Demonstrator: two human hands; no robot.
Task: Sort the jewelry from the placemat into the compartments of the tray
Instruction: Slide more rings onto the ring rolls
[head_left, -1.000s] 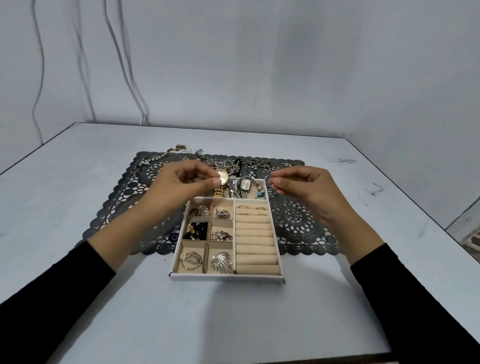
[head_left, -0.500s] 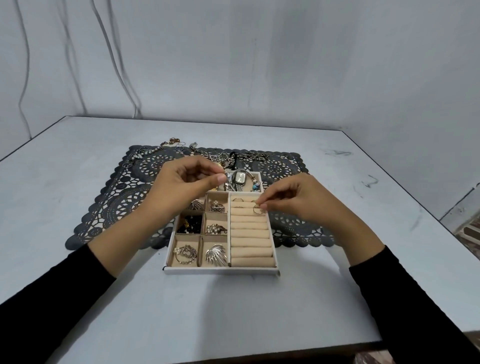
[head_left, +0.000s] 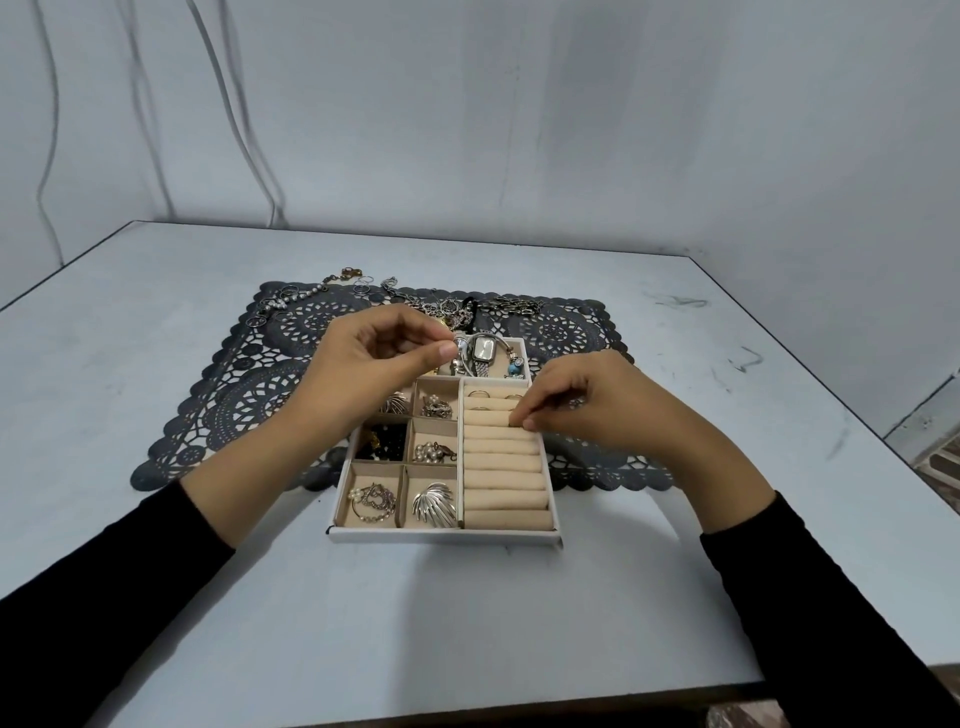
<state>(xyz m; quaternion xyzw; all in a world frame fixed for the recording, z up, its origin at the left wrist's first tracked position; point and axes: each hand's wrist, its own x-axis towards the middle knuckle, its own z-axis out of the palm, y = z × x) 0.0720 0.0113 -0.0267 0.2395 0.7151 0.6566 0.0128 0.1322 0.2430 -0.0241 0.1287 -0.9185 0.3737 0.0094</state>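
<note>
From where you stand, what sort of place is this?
Probably a bare staged work corner, not a lived-in room: a plain grey table against blank walls, loose cables hanging down the wall, and only a lace placemat and a jewelry tray laid out.

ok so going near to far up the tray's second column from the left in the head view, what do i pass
silver fan-shaped brooch → pearl cluster → silver cluster piece → rectangular-faced watch → chains on the placemat far edge
</note>
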